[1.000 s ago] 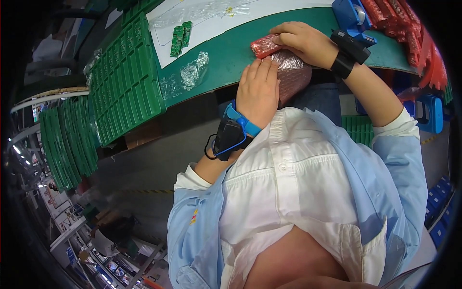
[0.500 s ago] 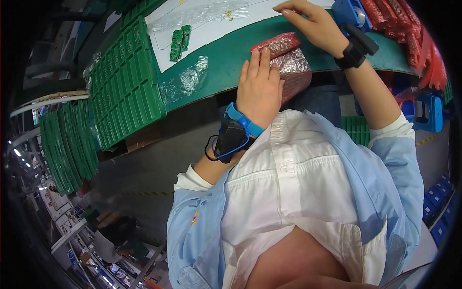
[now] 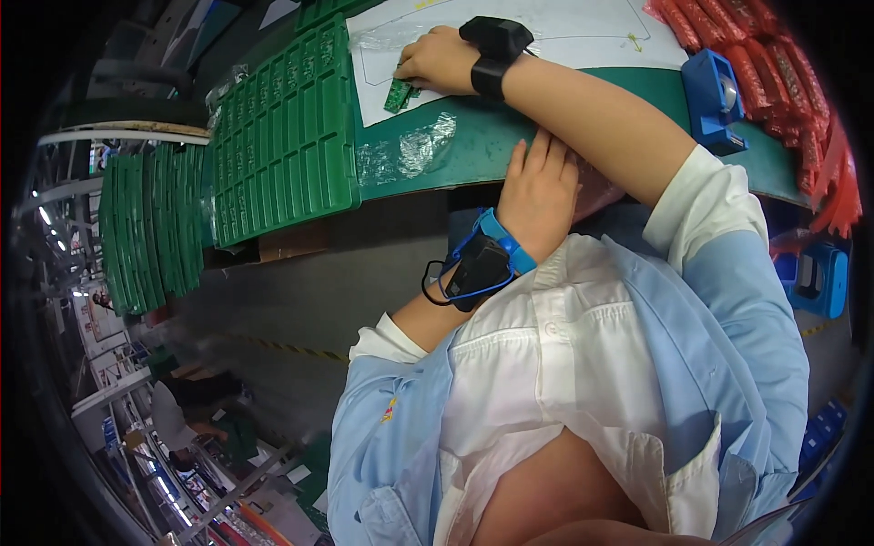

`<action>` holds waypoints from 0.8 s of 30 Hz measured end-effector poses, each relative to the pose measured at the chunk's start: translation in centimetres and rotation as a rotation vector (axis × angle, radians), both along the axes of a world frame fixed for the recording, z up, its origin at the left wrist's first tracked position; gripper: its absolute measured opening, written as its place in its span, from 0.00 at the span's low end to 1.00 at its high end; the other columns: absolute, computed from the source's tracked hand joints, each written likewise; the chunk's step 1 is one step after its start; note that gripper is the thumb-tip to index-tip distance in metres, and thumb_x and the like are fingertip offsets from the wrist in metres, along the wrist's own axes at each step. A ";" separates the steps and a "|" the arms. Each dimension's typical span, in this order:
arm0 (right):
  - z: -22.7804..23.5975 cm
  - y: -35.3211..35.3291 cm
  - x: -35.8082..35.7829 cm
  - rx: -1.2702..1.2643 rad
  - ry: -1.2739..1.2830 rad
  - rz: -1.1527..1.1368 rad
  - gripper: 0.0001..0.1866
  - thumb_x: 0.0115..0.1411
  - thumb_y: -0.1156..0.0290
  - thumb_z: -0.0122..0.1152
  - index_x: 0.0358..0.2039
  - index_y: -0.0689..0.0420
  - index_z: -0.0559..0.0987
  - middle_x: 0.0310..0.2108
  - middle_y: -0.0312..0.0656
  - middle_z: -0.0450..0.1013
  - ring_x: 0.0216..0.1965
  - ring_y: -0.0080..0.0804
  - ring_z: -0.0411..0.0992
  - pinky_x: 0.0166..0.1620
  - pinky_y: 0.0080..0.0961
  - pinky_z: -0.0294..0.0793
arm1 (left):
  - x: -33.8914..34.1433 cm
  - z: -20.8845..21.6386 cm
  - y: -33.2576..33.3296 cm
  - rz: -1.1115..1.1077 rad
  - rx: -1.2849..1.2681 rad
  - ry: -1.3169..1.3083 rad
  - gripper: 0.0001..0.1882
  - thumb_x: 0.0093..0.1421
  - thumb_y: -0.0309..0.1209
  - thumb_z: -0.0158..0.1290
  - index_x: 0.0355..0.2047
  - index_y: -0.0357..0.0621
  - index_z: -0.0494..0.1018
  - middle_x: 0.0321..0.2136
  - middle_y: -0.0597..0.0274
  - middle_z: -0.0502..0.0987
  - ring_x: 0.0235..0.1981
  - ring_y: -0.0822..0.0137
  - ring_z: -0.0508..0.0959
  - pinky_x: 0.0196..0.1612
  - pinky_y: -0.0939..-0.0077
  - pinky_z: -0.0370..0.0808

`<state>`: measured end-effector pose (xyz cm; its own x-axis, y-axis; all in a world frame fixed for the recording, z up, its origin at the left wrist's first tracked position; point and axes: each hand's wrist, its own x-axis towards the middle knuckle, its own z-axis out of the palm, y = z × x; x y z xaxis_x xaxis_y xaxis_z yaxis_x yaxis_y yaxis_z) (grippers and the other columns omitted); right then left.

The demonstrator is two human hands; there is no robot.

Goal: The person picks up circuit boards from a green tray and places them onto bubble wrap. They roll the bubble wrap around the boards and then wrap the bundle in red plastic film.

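My right arm reaches across to the left over the bench. My right hand (image 3: 442, 62) is at the small green circuit boards (image 3: 398, 95) on the white paper, its fingers curled and closed on their upper end. Close to the bench's front edge, my left hand (image 3: 539, 196) lies flat with its fingers stretched out. Beside it, pinkish bubble wrap (image 3: 597, 189) hangs over the edge, partly under my right forearm. The red bundle that lay by my left fingertips is hidden behind that forearm. A crumpled clear plastic piece (image 3: 428, 150) rests left of my left hand.
A green compartment tray (image 3: 287, 136) occupies the bench's left end, with more green trays (image 3: 150, 227) stacked beyond it. On the right stand a blue tape dispenser (image 3: 715, 102) and a pile of red wrapped packages (image 3: 787, 96). White paper (image 3: 583, 23) covers the far side.
My right hand has swung from the right side to the circuit boards at the left and closed on them. My left hand has stayed by the bubble wrap. The whole view has shifted slightly.
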<state>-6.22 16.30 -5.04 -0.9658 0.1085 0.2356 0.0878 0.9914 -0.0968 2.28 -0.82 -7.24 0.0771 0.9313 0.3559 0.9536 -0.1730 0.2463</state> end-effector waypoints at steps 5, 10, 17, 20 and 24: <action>-0.7 2.3 2.4 0.011 0.192 -0.027 0.09 0.60 0.66 0.57 0.39 0.49 0.81 0.41 0.39 0.78 0.42 0.42 0.75 0.45 0.35 0.73 | 0.1 -0.1 0.3 -0.006 0.041 -0.006 0.20 0.52 0.30 0.57 0.45 0.36 0.73 0.57 0.46 0.65 0.60 0.48 0.62 0.58 0.49 0.62; 1.3 3.6 13.2 -0.681 0.229 -0.121 0.12 0.60 0.66 0.58 0.43 0.57 0.79 0.35 0.50 0.77 0.38 0.39 0.76 0.44 0.29 0.74 | -0.2 -0.2 0.1 -0.030 0.030 -0.010 0.20 0.53 0.31 0.57 0.45 0.36 0.73 0.57 0.46 0.66 0.59 0.47 0.63 0.58 0.48 0.62; -1.0 -0.2 23.3 -0.408 0.299 -0.182 0.13 0.56 0.74 0.61 0.43 0.52 0.81 0.40 0.42 0.76 0.41 0.39 0.75 0.46 0.29 0.73 | -0.2 -0.2 0.0 -0.036 0.004 -0.024 0.19 0.54 0.31 0.57 0.45 0.36 0.73 0.56 0.47 0.66 0.59 0.46 0.63 0.58 0.48 0.63; -1.1 -1.0 23.8 -0.327 0.367 -0.168 0.14 0.56 0.74 0.61 0.43 0.51 0.81 0.41 0.41 0.76 0.41 0.39 0.75 0.46 0.29 0.73 | 0.0 0.1 -0.3 -0.025 -0.011 -0.002 0.18 0.55 0.32 0.57 0.45 0.36 0.73 0.55 0.47 0.67 0.59 0.46 0.63 0.58 0.48 0.62; -0.8 -1.5 23.8 -0.250 0.449 -0.159 0.13 0.56 0.73 0.62 0.43 0.53 0.81 0.40 0.41 0.75 0.39 0.39 0.74 0.42 0.29 0.74 | -0.4 -0.1 0.1 -0.027 -0.014 -0.033 0.19 0.55 0.32 0.57 0.46 0.37 0.72 0.54 0.47 0.67 0.60 0.46 0.63 0.59 0.49 0.62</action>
